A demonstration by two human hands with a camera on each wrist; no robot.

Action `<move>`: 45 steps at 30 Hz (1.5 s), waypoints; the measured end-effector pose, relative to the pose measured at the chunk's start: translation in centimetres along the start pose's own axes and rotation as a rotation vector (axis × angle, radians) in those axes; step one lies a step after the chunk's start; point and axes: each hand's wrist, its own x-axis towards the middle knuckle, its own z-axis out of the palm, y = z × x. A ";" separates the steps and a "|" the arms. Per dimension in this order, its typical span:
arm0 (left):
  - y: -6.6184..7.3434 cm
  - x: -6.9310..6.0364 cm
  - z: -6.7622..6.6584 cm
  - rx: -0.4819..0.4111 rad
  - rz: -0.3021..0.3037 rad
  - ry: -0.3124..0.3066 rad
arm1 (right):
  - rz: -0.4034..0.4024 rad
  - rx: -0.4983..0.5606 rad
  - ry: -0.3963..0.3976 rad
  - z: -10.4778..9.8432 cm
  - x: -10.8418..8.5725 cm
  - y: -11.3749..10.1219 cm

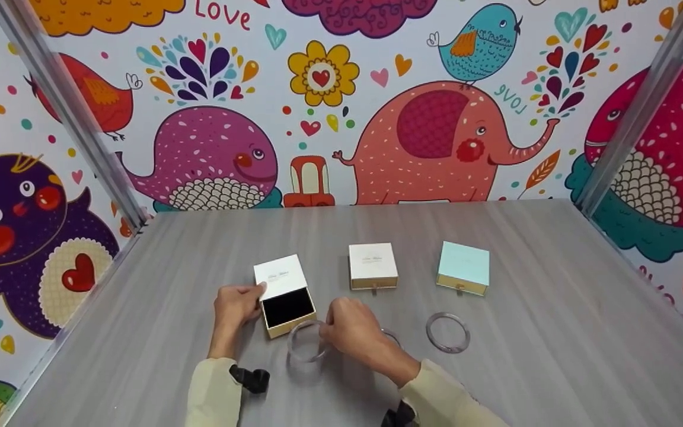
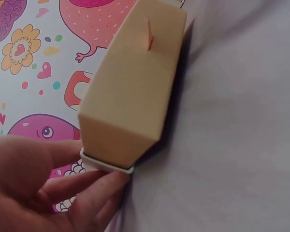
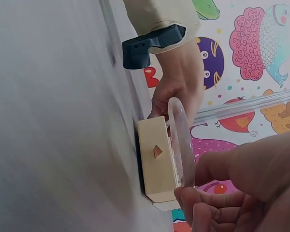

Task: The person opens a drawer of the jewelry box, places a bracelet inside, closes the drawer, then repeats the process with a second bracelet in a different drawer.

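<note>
A white drawer-style gift box stands on the table with its gold-sided drawer pulled out toward me, showing a black lining. My left hand grips the box's white sleeve from the left, thumb on its top. Between thumb and fingers, my right hand pinches a clear, pale bangle. The bangle is held raised on edge at the drawer's front right corner; in the right wrist view it overlaps the drawer's upper edge. Whether they touch, I cannot tell.
Farther back stand a closed white box and a closed mint box. Another bangle lies flat on the right. One more bangle is partly hidden behind my right wrist. Patterned walls border the grey table.
</note>
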 end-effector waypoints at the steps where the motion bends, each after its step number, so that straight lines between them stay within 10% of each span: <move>1: 0.0 0.0 0.0 0.003 0.001 -0.003 | -0.005 0.004 0.003 0.0 0.1 -0.1; 19: 0.0 0.0 -0.2 -0.017 -0.001 -0.012 | 0.086 0.098 -0.051 -0.1 3.6 -0.8; 45: 0.0 0.0 -0.2 -0.010 0.017 -0.009 | 0.092 -0.057 0.154 3.7 5.9 -1.2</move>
